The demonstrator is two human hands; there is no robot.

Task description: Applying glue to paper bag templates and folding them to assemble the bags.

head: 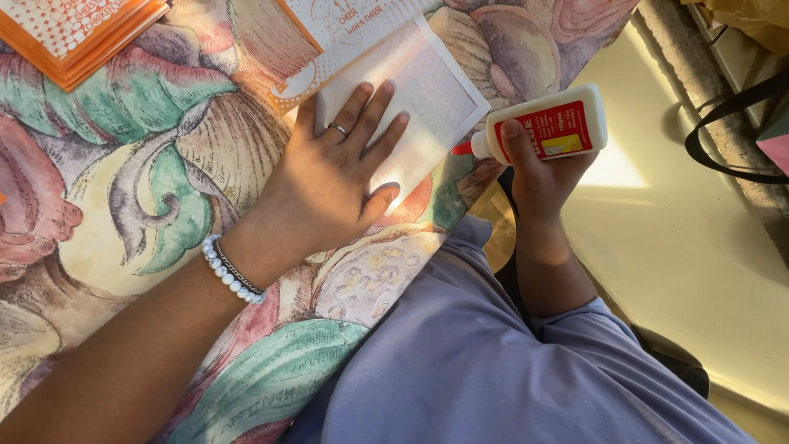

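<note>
— Right, start at the hands. What are they doing?

— Her left hand (pixel 341 177) lies flat, fingers spread, pressed palm-down on a white paper sheet (pixel 440 90) on the patterned tablecloth (pixel 148 189). It grips nothing; it only pins the sheet. The right hand (pixel 534 177) is closed around a white glue bottle (pixel 551 127) with a red label, held on its side off the table's edge, its red nozzle (pixel 462 149) just at the sheet's near corner.

— What could go wrong from there?

— I'd judge the nozzle is the worry. It points toward the sheet's edge and the cloth beneath; a hard squeeze could send glue past the paper onto the tablecloth. The thumb of the left hand sits close to that corner too, so it could get smeared. And if the flat hand lifts or slides, the sheet may shift. Whether the nozzle is open, I can't tell.

— Counts?

— Two hands, one bottle, one white sheet under the palm. One orange-printed card (pixel 329 33) lies partly beneath the sheet's far side, and one stack of orange-edged cards (pixel 74 37) sits at the far left corner; how many are in it I can't tell. One ring (pixel 339 129) and one beaded bracelet (pixel 233 271) on the left hand and wrist. A black strap (pixel 723 123) curves at the right, over the floor.
</note>
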